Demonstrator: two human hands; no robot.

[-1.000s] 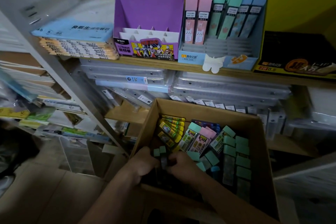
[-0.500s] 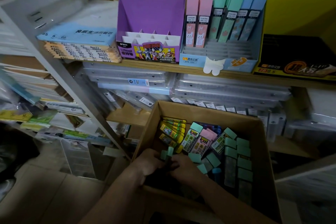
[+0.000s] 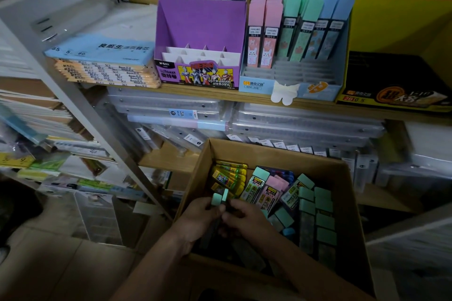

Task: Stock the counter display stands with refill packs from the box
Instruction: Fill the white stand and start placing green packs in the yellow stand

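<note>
An open cardboard box (image 3: 342,173) stands below the shelf, full of refill packs (image 3: 315,210) with teal, pink and yellow caps. Inside its near left corner, my left hand (image 3: 198,217) and my right hand (image 3: 244,217) meet, both gripping a small bundle of teal-capped packs (image 3: 219,198) that sticks up between the fingers. On the wooden shelf above, a purple display stand (image 3: 200,32) shows empty white slots. Beside it, a light blue stand (image 3: 293,73) holds pink, green and blue packs in its back rows only.
A stack of loose-leaf paper packs (image 3: 102,66) lies left of the purple stand. A yellow and black display box (image 3: 401,76) is at the right. Clear plastic binders (image 3: 293,124) fill the shelf behind the box. A grey metal rack post (image 3: 80,105) slants at the left.
My hands have lifted the bundle of teal-capped packs a little higher out of the box corner, and the view has drawn closer to the shelf.
</note>
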